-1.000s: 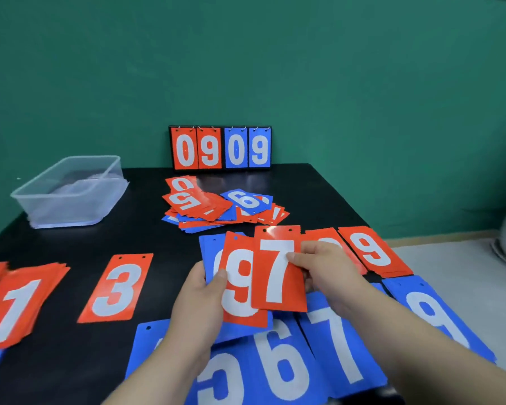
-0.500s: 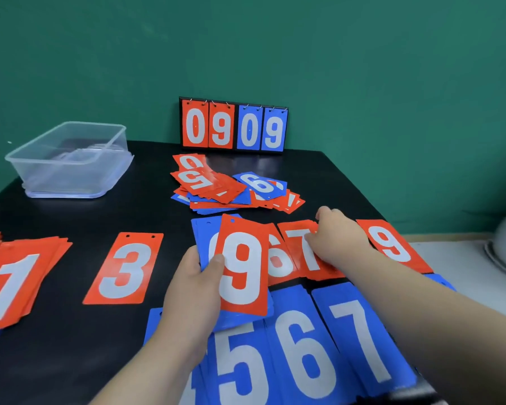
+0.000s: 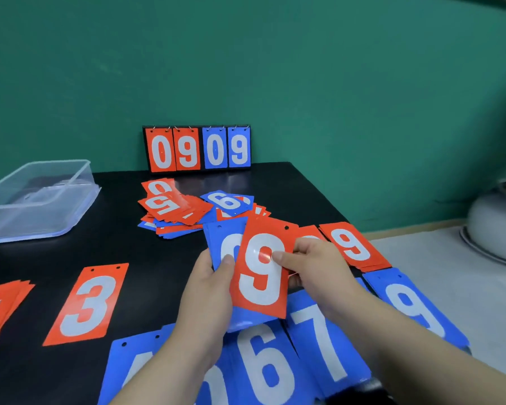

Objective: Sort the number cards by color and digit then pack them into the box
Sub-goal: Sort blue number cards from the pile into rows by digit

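- Fingers of the left hand (image 3: 208,290) curl round a small fan of cards above the counter (image 3: 114,235), thumb pressed on the blue card (image 3: 221,241) at its back.
- Fingers of the right hand (image 3: 313,267) pinch the red 9 (image 3: 260,279) at the front of that fan, by its right edge.
- Step in hand, by my reading: sorting, with this card due for its pile.
- Next move calls for sliding it free and laying it squarely on the red 9 pile (image 3: 352,247) just to the right.
- Unsorted heap (image 3: 176,209) lies farther back, and the clear box (image 3: 38,197) sits far left, so packing looks some way off.
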